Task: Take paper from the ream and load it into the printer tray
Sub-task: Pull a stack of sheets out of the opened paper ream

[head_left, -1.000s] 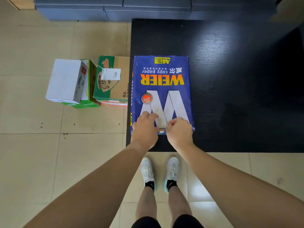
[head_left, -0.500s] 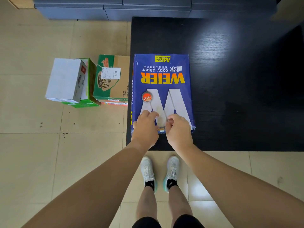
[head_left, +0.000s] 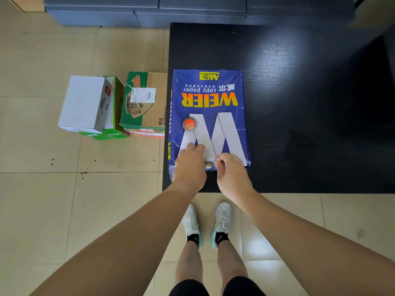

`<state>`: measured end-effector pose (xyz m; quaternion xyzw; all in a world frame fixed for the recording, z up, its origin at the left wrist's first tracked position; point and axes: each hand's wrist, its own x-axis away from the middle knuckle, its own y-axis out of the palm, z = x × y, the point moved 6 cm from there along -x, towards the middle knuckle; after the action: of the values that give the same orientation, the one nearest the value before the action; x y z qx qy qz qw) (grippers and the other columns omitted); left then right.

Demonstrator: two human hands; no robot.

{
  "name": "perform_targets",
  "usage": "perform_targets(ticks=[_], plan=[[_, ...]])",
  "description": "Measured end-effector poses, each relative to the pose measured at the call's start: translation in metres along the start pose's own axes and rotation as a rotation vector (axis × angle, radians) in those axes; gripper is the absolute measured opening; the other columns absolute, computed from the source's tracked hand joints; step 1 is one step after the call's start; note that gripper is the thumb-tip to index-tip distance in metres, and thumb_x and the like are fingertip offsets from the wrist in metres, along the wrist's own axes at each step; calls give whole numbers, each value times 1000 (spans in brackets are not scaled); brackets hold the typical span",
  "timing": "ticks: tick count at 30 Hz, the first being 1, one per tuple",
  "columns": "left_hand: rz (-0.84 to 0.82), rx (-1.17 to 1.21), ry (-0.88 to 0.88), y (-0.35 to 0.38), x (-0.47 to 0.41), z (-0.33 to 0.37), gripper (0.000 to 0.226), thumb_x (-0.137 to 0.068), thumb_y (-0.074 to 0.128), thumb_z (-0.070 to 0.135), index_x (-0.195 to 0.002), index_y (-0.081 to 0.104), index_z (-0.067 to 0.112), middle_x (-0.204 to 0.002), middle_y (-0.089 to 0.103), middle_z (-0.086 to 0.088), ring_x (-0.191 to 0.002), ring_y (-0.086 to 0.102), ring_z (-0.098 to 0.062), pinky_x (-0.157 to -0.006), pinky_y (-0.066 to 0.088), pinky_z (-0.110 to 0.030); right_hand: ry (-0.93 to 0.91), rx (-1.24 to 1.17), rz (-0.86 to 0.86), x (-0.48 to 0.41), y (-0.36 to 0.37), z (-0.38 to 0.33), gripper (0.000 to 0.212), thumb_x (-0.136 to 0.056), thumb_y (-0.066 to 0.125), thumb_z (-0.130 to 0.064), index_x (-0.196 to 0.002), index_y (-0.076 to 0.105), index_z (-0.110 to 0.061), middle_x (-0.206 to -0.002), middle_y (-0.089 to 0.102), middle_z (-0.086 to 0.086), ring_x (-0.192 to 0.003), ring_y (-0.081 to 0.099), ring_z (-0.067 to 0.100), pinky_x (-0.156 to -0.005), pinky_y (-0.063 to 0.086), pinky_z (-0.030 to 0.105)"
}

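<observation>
A blue wrapped ream of copy paper point(head_left: 210, 110) with a large white W lies flat on the left part of a black table point(head_left: 299, 103), its near end at the table's front edge. My left hand point(head_left: 189, 165) rests on the near left end of the ream, fingers pressed on the wrapper. My right hand point(head_left: 229, 169) pinches the wrapper at the middle of the near end, where a small torn gap shows between the two hands. No printer is in view.
Cardboard boxes stand on the tiled floor left of the table: a white box point(head_left: 85, 103) on a green one point(head_left: 116, 116), and a green-brown carton point(head_left: 145, 101). Dark grey cabinets point(head_left: 149, 11) run along the back. My feet point(head_left: 207, 223) are just before the table's edge.
My right hand has shifted slightly left and forward along the near end of the ream, closer to my left hand. The ream has stayed in place.
</observation>
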<state>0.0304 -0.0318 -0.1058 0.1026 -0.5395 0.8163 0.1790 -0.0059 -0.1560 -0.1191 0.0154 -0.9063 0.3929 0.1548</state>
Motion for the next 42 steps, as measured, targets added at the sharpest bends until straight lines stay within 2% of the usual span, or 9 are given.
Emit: perform_targets(ticks=[6,10,17,22,24,28,32,38,42], plan=[[60,-38,118,1,25,-1,19,-90,63,12,-105,72,21,-107,61,-3,-99,57,-26,-83,44,-40,6,-13,-9,28,3,9,15,-97,51,-23,-96,64,-15,-89,58,-4,-80,53,10,-74,46,26],[66,121,60,7,42,-7,20,-97,56,23,-106,74,19,-103,64,-1,-101,56,-23,-90,42,-43,81,-68,-18,42,4,20,14,-96,51,-25,-89,62,-21,-83,58,-8,-70,50,1,-64,37,17],[17,204,57,18,58,-13,20,-94,62,20,-87,79,14,-90,66,-5,-92,61,-27,-82,49,-44,177,-124,-32,56,12,32,14,-92,55,-24,-83,66,-21,-77,61,-11,-77,52,8,-68,35,19],[2,334,-100,35,63,-23,18,-90,67,25,-86,78,12,-96,68,-3,-94,61,-21,-83,52,-37,302,-176,-18,61,15,40,12,-88,58,-25,-80,66,-27,-75,63,-17,-74,57,1,-65,39,15],[-35,332,-129,41,62,-24,20,-90,66,25,-75,75,13,-93,69,-3,-93,60,-19,-83,51,-35,333,-152,-17,61,16,40,14,-86,58,-26,-76,67,-27,-72,65,-16,-72,59,2,-61,40,13],[-74,287,-198,45,59,-23,36,-86,61,19,-51,55,17,-76,66,-6,-76,60,-23,-71,54,-34,351,-78,-2,58,18,40,18,-85,57,-23,-79,73,-18,-76,73,-6,-76,66,14,-66,51,28],[-77,220,-246,46,56,-22,26,-87,59,21,-71,73,5,-84,71,-7,-76,65,-26,-68,57,-39,371,-21,2,52,23,39,16,-84,56,-22,-82,71,-17,-81,71,2,-78,65,21,-68,54,33],[-20,178,-286,46,56,-16,13,-88,59,19,-90,70,11,-103,64,-4,-91,64,-27,-78,55,-41,402,-90,89,50,22,40,5,-78,67,-15,-82,69,-14,-80,69,3,-78,62,19,-70,50,31],[-7,179,-315,45,56,-17,9,-86,60,15,-93,62,12,-98,62,-6,-86,65,-32,-67,52,-37,400,-206,97,52,12,42,8,-75,75,-16,-79,68,-19,-74,68,-2,-71,62,12,-68,49,23]])
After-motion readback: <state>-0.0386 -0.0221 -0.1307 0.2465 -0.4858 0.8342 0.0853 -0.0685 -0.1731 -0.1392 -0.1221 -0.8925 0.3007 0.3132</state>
